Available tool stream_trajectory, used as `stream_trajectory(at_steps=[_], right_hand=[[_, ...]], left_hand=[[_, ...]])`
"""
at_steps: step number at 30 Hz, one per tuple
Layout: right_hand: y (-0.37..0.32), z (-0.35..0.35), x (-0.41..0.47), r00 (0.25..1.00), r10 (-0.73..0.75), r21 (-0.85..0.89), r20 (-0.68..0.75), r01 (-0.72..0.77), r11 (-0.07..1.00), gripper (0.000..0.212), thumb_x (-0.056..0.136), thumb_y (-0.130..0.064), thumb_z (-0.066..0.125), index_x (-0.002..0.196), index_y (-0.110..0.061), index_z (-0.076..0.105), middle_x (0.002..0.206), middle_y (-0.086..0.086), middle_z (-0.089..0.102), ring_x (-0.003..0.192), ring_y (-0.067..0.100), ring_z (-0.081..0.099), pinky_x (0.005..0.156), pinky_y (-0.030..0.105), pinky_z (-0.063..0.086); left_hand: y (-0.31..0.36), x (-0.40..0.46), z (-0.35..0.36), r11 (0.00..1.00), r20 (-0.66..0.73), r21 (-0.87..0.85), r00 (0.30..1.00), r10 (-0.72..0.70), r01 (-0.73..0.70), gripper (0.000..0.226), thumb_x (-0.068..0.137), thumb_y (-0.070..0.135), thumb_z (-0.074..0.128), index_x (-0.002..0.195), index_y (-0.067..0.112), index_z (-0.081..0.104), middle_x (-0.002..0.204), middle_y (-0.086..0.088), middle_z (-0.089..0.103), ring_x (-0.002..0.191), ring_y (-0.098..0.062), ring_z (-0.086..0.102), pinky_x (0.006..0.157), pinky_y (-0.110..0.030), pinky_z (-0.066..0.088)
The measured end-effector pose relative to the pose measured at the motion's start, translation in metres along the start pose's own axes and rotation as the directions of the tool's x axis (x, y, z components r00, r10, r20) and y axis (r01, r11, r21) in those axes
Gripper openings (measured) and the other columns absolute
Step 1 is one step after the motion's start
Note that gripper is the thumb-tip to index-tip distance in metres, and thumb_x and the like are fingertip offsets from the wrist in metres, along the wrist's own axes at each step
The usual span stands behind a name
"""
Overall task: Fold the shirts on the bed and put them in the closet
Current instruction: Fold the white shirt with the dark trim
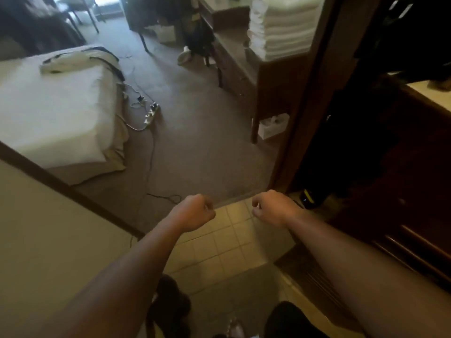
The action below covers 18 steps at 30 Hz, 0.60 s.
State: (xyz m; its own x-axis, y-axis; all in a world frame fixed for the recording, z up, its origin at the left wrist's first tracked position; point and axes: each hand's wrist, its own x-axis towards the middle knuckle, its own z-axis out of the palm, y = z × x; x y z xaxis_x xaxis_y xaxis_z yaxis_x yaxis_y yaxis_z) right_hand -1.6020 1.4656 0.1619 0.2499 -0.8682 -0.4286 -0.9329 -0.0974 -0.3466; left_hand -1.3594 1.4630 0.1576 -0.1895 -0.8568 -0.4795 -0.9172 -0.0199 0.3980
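A cream shirt with dark trim (78, 61) lies crumpled at the far end of the white bed (48, 113), up at the left. The open closet (390, 118) stands at the right, dark inside, with dark clothes hanging and wooden drawers below. Both my arms reach forward over the tiled floor. My left hand (195, 212) is curled into a fist and holds nothing. My right hand (271, 208) has its fingers curled in and is empty too. Both hands are far from the shirt.
A power strip (151, 113) and cables lie on the carpet beside the bed. A wooden desk (273, 93) carries a tall stack of white towels (280, 28). A beige wall (48, 240) is at my left. Dark shoes (170, 306) sit near my feet.
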Motion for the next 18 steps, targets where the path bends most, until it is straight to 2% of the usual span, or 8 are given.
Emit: stream_trajectory(at_steps=[4, 9, 13, 18], right_hand=[[-0.018, -0.017, 0.070, 0.995, -0.084, -0.028, 0.046, 0.085, 0.996, 0.016, 0.099, -0.036, 0.054, 0.101, -0.026, 0.067, 0.094, -0.008, 0.067, 0.084, 0.010, 0.064, 0.080, 0.039, 0.059], [-0.037, -0.048, 0.165, 0.980, -0.159, -0.066, 0.119, 0.167, 0.984, 0.022, 0.101, -0.035, 0.055, 0.115, -0.023, 0.067, 0.108, -0.003, 0.067, 0.094, 0.013, 0.064, 0.088, 0.039, 0.056], [-0.048, -0.081, 0.238, 0.963, -0.205, -0.102, 0.176, 0.225, 0.969, 0.020, 0.101, -0.035, 0.054, 0.109, -0.022, 0.067, 0.101, -0.002, 0.067, 0.088, 0.014, 0.065, 0.084, 0.041, 0.058], [-0.066, -0.119, 0.322, 0.942, -0.266, -0.077, 0.202, 0.287, 0.955, 0.020, 0.101, -0.033, 0.055, 0.110, -0.019, 0.068, 0.101, 0.000, 0.068, 0.090, 0.014, 0.065, 0.086, 0.041, 0.058]], left_hand=[[-0.028, 0.035, -0.031, 0.997, -0.007, -0.048, 0.998, -0.063, 0.062, 0.020, 0.097, 0.033, 0.064, 0.110, 0.020, 0.069, 0.103, -0.002, 0.069, 0.094, -0.019, 0.066, 0.088, -0.042, 0.058], [-0.058, 0.089, -0.070, 0.982, -0.019, -0.119, 0.988, -0.153, 0.149, 0.026, 0.099, 0.037, 0.062, 0.116, 0.019, 0.068, 0.105, -0.002, 0.068, 0.094, -0.018, 0.066, 0.090, -0.042, 0.057], [-0.076, 0.131, -0.109, 0.959, -0.004, -0.136, 0.967, -0.253, 0.250, 0.031, 0.099, 0.036, 0.062, 0.123, 0.017, 0.065, 0.116, -0.005, 0.067, 0.103, -0.019, 0.064, 0.094, -0.041, 0.055], [-0.100, 0.176, -0.151, 0.922, -0.102, -0.276, 0.945, -0.311, 0.273, 0.032, 0.099, 0.036, 0.061, 0.125, 0.018, 0.065, 0.119, -0.003, 0.065, 0.105, -0.018, 0.063, 0.095, -0.043, 0.055]])
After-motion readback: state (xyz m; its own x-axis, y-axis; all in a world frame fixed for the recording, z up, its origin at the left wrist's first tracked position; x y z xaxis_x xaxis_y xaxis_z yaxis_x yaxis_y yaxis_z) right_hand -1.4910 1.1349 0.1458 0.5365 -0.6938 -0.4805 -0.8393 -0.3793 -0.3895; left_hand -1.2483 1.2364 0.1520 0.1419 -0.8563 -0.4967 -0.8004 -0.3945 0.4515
